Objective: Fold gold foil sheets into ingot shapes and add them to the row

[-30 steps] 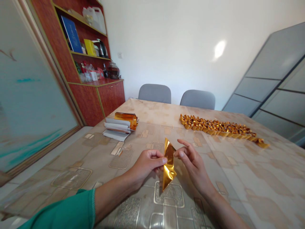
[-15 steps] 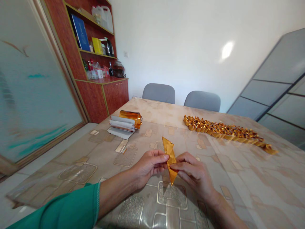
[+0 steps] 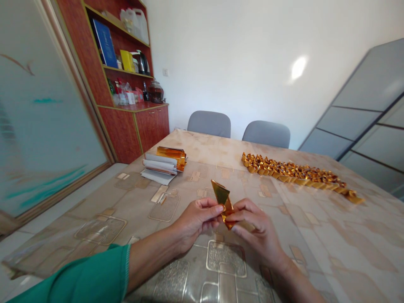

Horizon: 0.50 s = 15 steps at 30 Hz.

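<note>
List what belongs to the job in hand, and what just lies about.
Likely in the job:
pointed gold foil piece, held
grey-backed gold sheets, stacked
long row of folded gold pieces

Likely just about:
rounded grey chairs
shiny dark kettle

Pointed, folded gold foil piece (image 3: 221, 195) tilts between the hands (image 3: 205, 219).

There were one left hand (image 3: 199, 218), one right hand (image 3: 259, 222), one folded gold piece (image 3: 221, 193), one table (image 3: 208, 146), two grey chairs (image 3: 209, 123), one kettle (image 3: 143, 63) and two, perhaps three, whitish jugs (image 3: 141, 27).
</note>
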Each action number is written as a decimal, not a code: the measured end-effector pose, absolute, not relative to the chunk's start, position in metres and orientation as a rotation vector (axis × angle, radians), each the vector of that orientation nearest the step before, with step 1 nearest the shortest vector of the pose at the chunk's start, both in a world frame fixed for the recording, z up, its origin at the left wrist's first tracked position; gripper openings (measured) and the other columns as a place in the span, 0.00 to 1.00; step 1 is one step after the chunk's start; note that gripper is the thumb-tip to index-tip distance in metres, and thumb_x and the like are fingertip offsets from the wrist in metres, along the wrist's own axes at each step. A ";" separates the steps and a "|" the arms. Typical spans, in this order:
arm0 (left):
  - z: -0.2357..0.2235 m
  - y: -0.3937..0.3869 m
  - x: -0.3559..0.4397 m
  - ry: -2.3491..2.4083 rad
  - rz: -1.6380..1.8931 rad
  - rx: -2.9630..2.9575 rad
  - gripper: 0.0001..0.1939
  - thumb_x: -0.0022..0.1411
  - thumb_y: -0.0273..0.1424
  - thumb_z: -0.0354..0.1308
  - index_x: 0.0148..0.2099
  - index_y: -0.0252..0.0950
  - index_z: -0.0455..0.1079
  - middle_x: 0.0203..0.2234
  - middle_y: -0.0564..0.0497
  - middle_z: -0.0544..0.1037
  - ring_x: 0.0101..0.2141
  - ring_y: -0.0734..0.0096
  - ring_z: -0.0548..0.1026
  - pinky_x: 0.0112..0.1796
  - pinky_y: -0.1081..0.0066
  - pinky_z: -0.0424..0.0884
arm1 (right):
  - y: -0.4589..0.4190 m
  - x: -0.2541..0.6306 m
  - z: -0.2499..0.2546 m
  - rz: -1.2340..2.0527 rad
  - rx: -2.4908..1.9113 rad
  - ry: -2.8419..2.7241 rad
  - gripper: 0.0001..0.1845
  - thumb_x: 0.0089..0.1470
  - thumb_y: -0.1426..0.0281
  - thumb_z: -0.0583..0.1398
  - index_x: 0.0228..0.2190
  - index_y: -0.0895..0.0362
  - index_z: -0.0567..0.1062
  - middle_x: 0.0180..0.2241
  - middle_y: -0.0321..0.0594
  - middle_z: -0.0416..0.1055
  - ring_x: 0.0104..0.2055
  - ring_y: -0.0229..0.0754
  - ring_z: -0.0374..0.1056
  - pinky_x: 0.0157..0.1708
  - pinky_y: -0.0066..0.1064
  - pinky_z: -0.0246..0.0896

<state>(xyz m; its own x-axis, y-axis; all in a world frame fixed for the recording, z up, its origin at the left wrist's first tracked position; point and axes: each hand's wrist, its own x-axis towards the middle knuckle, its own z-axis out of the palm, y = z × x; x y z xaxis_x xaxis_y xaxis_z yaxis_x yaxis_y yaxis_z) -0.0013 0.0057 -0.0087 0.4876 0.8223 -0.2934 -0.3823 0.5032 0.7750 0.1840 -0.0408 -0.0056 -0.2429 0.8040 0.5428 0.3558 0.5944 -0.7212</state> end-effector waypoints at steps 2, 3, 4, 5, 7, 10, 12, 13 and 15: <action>-0.009 0.007 -0.002 0.732 0.813 0.679 0.22 0.34 0.35 0.79 0.29 0.32 0.73 0.22 0.55 0.76 0.24 0.80 0.72 0.27 0.79 0.68 | -0.039 0.188 -0.005 0.487 -0.911 -1.905 0.11 0.58 0.70 0.64 0.41 0.45 0.82 0.35 0.39 0.72 0.38 0.44 0.68 0.37 0.36 0.64; -0.009 0.007 -0.002 0.740 0.817 0.679 0.22 0.33 0.35 0.79 0.29 0.32 0.73 0.23 0.55 0.76 0.24 0.80 0.72 0.28 0.79 0.68 | -0.038 0.190 -0.005 0.459 -0.902 -1.932 0.12 0.58 0.71 0.63 0.42 0.44 0.81 0.34 0.39 0.72 0.38 0.44 0.68 0.37 0.37 0.64; -0.010 0.007 -0.002 0.748 0.822 0.688 0.22 0.33 0.35 0.79 0.29 0.32 0.74 0.23 0.55 0.77 0.24 0.80 0.72 0.28 0.79 0.68 | -0.038 0.192 -0.005 0.451 -0.903 -1.950 0.12 0.58 0.71 0.63 0.42 0.44 0.81 0.34 0.39 0.72 0.39 0.45 0.68 0.38 0.37 0.64; -0.010 0.007 -0.002 0.756 0.832 0.711 0.22 0.34 0.36 0.79 0.29 0.31 0.74 0.23 0.54 0.77 0.24 0.80 0.72 0.28 0.79 0.67 | -0.037 0.192 -0.005 0.467 -0.912 -1.954 0.10 0.59 0.70 0.63 0.41 0.45 0.82 0.34 0.40 0.72 0.39 0.45 0.67 0.38 0.37 0.63; -0.010 0.005 -0.002 0.755 0.859 0.781 0.20 0.38 0.36 0.77 0.29 0.31 0.74 0.22 0.54 0.76 0.24 0.81 0.71 0.27 0.79 0.66 | -0.037 0.191 -0.006 0.542 -0.940 -1.910 0.06 0.59 0.67 0.63 0.36 0.47 0.82 0.35 0.40 0.71 0.40 0.45 0.67 0.39 0.37 0.63; -0.011 0.002 0.000 0.727 0.870 0.848 0.18 0.42 0.36 0.76 0.28 0.31 0.73 0.21 0.54 0.76 0.24 0.80 0.71 0.27 0.79 0.65 | -0.038 0.185 -0.008 0.662 -0.981 -1.760 0.08 0.60 0.64 0.62 0.30 0.52 0.79 0.34 0.39 0.71 0.38 0.44 0.68 0.38 0.35 0.61; -0.011 0.000 0.001 0.719 0.862 0.836 0.18 0.42 0.36 0.76 0.29 0.31 0.73 0.23 0.53 0.77 0.25 0.79 0.72 0.28 0.78 0.66 | -0.039 0.180 -0.009 0.745 -1.029 -1.646 0.10 0.60 0.62 0.61 0.29 0.53 0.76 0.31 0.38 0.71 0.34 0.42 0.67 0.35 0.33 0.60; -0.011 -0.001 0.001 0.718 0.860 0.830 0.18 0.42 0.36 0.76 0.29 0.31 0.73 0.23 0.53 0.78 0.25 0.79 0.72 0.29 0.78 0.67 | -0.039 0.178 -0.010 0.792 -1.059 -1.592 0.11 0.60 0.61 0.61 0.29 0.54 0.75 0.29 0.37 0.71 0.32 0.41 0.66 0.34 0.33 0.59; -0.011 -0.001 0.002 0.714 0.871 0.841 0.18 0.43 0.36 0.76 0.31 0.31 0.74 0.24 0.53 0.78 0.25 0.79 0.73 0.28 0.78 0.67 | -0.039 0.174 -0.011 0.873 -1.115 -1.498 0.14 0.59 0.59 0.61 0.28 0.55 0.74 0.27 0.36 0.71 0.29 0.40 0.64 0.31 0.31 0.58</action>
<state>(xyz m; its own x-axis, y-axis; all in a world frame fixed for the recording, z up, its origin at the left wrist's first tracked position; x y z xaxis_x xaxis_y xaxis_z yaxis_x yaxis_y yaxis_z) 0.0018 -0.0014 -0.0108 0.4636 0.8651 -0.1916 -0.3568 0.3801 0.8534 0.1744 -0.0387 -0.0115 -0.0406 0.9518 0.3042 0.2045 0.3059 -0.9298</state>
